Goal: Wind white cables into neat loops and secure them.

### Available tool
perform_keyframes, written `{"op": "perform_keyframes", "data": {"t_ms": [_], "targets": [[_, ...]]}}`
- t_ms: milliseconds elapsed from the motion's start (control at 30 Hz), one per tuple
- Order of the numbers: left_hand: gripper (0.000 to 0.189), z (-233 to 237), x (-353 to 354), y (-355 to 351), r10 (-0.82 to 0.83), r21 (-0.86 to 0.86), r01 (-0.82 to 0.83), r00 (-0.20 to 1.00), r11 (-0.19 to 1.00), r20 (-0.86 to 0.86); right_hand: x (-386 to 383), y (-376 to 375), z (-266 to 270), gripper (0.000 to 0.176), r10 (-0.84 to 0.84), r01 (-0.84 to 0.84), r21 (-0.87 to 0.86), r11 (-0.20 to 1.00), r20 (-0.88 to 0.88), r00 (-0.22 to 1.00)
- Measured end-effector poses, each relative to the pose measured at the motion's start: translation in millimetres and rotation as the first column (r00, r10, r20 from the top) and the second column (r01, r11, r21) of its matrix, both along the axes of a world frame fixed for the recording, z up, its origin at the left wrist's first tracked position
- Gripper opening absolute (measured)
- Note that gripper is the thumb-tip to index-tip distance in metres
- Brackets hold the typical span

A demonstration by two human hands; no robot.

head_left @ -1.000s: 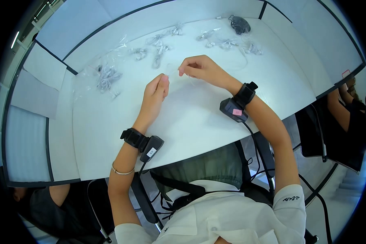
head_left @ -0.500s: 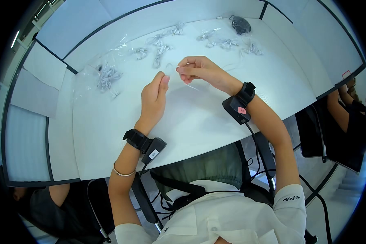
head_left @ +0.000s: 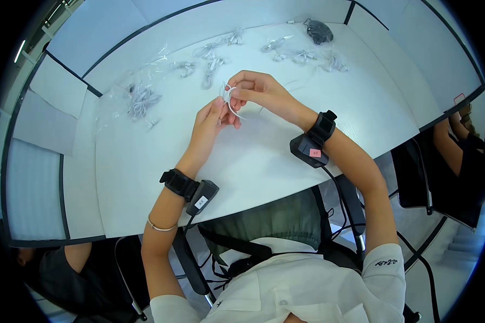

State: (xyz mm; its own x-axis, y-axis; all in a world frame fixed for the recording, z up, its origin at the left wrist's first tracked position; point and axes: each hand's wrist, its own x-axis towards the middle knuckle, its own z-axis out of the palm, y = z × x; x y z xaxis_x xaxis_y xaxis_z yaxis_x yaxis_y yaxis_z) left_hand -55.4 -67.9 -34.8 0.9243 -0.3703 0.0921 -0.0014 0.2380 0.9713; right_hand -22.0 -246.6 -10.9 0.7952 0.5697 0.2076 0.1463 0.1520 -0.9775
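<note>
A thin white cable (head_left: 233, 110) is looped between my hands above the middle of the table. My left hand (head_left: 211, 114) is closed on it, thumb against fingers. My right hand (head_left: 256, 90) pinches the same cable from the right, its fingertips almost touching the left ones. Part of the cable curves down below the right fingers, and its ends are hard to follow. Black devices are strapped to both wrists.
Bundled white cables (head_left: 143, 101) lie at the left beside clear plastic wrap. More cable bundles (head_left: 209, 64) rest toward the back and at the back right (head_left: 303, 56). A dark mesh-like bundle (head_left: 319, 32) sits in the far right corner. Low panels (head_left: 199, 24) border the white table.
My hands have come together, the left moving slightly up and right. The cable now forms a loop between them, where earlier the hands were apart.
</note>
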Motion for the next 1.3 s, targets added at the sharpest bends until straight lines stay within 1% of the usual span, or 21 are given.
{"op": "perform_keyframes", "data": {"t_ms": [67,133,167,267,300,333,400,433,533,600,633,700,733,800,900,1000,1033,1133,1233,1300], "targets": [[0.04,-1.8,2.0,3.1,-0.098,-0.097,0.088,0.989,0.991,-0.109,1.4,1.8,-3.8,0.017,-0.016,0.016,0.007,1.0,0.023,1.0],[0.038,0.4,3.7,4.8,-0.156,-0.17,0.123,0.968,0.978,-0.198,0.2,1.9,-3.2,0.018,-0.031,0.031,-0.011,0.999,0.009,0.999],[0.039,3.2,0.2,1.6,-0.112,-0.174,0.068,0.959,0.982,-0.261,-1.6,1.5,-2.2,0.017,-0.003,0.003,0.01,1.0,0.016,1.0],[0.039,-6.5,6.9,11.2,-0.29,-0.316,0.206,0.925,0.926,-0.245,-0.1,2.8,-5.9,0.019,0.023,-0.024,0.041,0.999,0.038,0.999],[0.039,-3.9,4.0,9.3,-0.275,-0.299,0.197,0.93,0.934,-0.243,0.7,4.2,-8.4,0.023,-0.004,0.003,0.04,0.999,0.038,0.999],[0.04,-2.7,3.3,9.1,-0.277,-0.263,0.217,0.935,0.94,-0.221,0.6,3.5,-9.0,0.028,-0.039,0.039,0.001,0.999,0.057,0.998],[0.04,0.6,1.5,7.0,-0.261,-0.231,0.209,0.939,0.95,-0.224,-1.7,3.6,-7.4,0.027,-0.024,0.024,0.006,1.0,0.045,0.999],[0.04,2.0,-0.8,4.4,-0.19,-0.199,0.143,0.953,0.97,-0.238,-1.8,3.1,-6.6,0.025,-0.015,0.015,-0.019,1.0,0.04,0.999],[0.04,-2.6,2.1,5.8,-0.185,-0.182,0.148,0.96,0.972,-0.211,-1.5,1.4,-5.0,0.02,0.016,-0.012,-0.088,0.996,0.05,0.999],[0.039,-4.5,3.1,8.8,-0.268,-0.235,0.215,0.937,0.948,-0.223,-0.8,1.2,-4.4,0.017,0.041,-0.03,-0.126,0.992,0.086,0.995],[0.039,-4.8,3.5,9.8,-0.308,-0.262,0.247,0.924,0.933,-0.226,-1.0,1.4,-4.0,0.016,0.034,-0.023,-0.119,0.993,0.085,0.996],[0.038,-5.3,3.4,10.4,-0.344,-0.309,0.262,0.905,0.914,-0.25,-1.8,1.0,-2.3,0.013,0.017,-0.008,-0.107,0.994,0.08,0.997],[0.038,-5.4,3.5,10.6,-0.362,-0.333,0.269,0.895,0.904,-0.261,-2.4,0.3,0.0,0.012,0.041,-0.033,-0.104,0.994,0.068,0.997],[0.039,-4.1,3.0,10.5,-0.376,-0.326,0.282,0.886,0.902,-0.273,-4.4,-1.8,6.0,0.01,0.091,-0.086,-0.096,0.992,0.045,0.995],[0.038,-4.2,2.4,10.0,-0.396,-0.335,0.299,0.876,0.894,-0.275,-7.0,-3.4,11.8,0.013,0.102,-0.098,-0.144,0.985,0.023,0.995],[0.037,-8.6,5.5,10.4,-0.415,-0.328,0.324,0.87,0.887,-0.264,-7.6,-4.2,14.8,0.02,0.103,-0.099,-0.2,0.975,0.009,0.995],[0.036,-8.6,6.1,10.1,-0.421,-0.321,0.333,0.869,0.887,-0.261,-5.9,-4.4,13.4,0.022,0.095,-0.096,-0.181,0.979,-0.012,0.995],[0.033,-1.8,-0.7,4.0,-0.241,-0.191,0.185,0.912,0.964,-0.333,-2.6,-4.5,4.1,0.028,0.063,-0.073,-0.142,0.987,-0.07,0.996],[0.035,-3.6,-2.1,1.3,-0.14,-0.163,0.104,0.964,0.981,-0.226,-2.7,-0.9,2.2,0.03,0.018,-0.031,-0.128,0.991,-0.099,0.995],[0.036,-1.2,-2.0,2.0,-0.144,-0.153,0.114,0.969,0.982,-0.199,-4.2,-0.2,5.0,0.03,-0.013,0.0,-0.115,0.993,-0.113,0.994]]}}
